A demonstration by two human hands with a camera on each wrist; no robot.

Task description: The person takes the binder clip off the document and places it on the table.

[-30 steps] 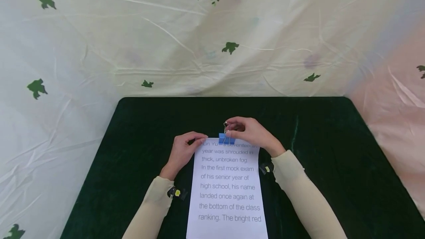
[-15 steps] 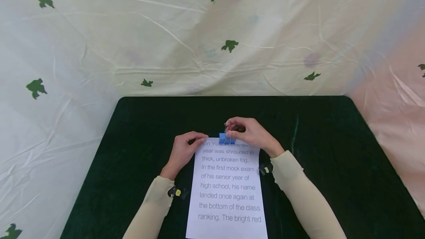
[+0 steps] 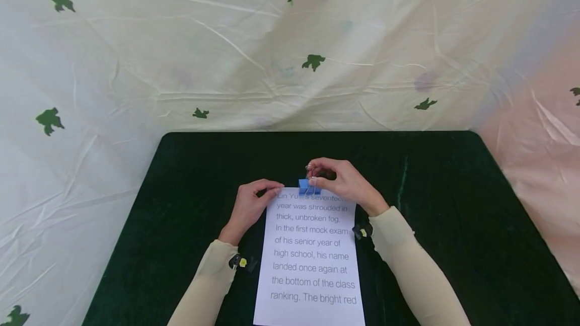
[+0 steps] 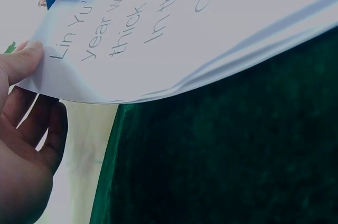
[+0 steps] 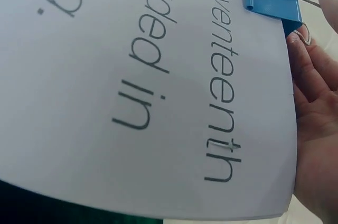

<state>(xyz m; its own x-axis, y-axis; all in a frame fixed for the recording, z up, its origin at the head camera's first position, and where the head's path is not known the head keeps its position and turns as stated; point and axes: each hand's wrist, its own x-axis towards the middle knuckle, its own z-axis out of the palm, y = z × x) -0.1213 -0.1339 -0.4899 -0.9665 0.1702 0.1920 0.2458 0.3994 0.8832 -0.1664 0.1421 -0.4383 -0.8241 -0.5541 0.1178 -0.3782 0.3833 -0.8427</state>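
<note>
Here the right hand (image 3: 343, 181) pinches the blue binder clip (image 3: 309, 186) at the paper stack's (image 3: 311, 255) twelve o'clock edge, long axis running six to twelve, while the left hand (image 3: 250, 204) pinches its eleven o'clock corner.

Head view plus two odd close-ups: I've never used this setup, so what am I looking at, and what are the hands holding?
No machine here: a person's two bare hands, filmed by a camera worn on the head and one on each wrist. The head view looks down on a dark green table. On it lies a stack of printed sheets. A blue binder clip sits on the stack's far edge. The right hand pinches the clip's wire handles. The left hand pinches the stack's far left corner. The close-ups are the wrist cameras, looking at the lifted paper from either side.
</note>
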